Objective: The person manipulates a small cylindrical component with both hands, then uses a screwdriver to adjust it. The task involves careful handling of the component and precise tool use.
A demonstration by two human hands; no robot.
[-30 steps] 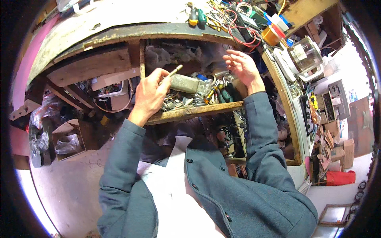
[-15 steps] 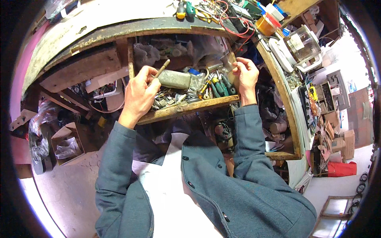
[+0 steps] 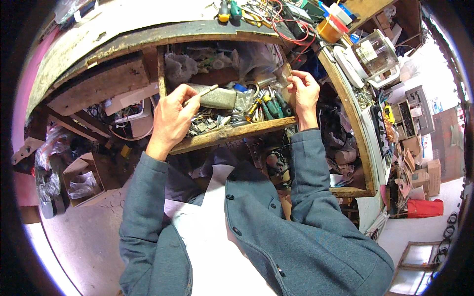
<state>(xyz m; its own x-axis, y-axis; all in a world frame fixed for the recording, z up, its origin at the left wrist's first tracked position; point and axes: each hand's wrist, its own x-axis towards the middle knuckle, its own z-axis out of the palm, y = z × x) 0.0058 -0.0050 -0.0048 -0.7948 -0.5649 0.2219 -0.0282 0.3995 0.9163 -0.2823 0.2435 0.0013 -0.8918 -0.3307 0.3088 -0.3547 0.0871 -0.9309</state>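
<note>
My left hand [image 3: 174, 117] is closed around a thin, brownish stick-like rod [image 3: 208, 91], which juts out to the right from between thumb and forefinger. Beneath the rod, a grey-green oblong block [image 3: 219, 98] lies in the open wooden drawer [image 3: 232, 131]. Over the drawer's right side, my right hand [image 3: 305, 96] has thumb and fingers pinched together; what they grip, if anything, is hidden. Close to it are several green-handled hand tools [image 3: 271, 109]. Small metal bits [image 3: 210, 123] fill the drawer's near left part, beside my left hand.
A worktop [image 3: 133, 22] runs behind the drawer, with screwdrivers [image 3: 224, 12] and red wires [image 3: 296, 42] on it. At right stand an orange tub [image 3: 332, 29] and a clear jug [image 3: 374, 53]. A cardboard box [image 3: 84, 178] sits on the floor at left.
The rod in my left hand has tilted down, from steeply upright to nearly level, pointing right. My right hand stays almost where it was.
</note>
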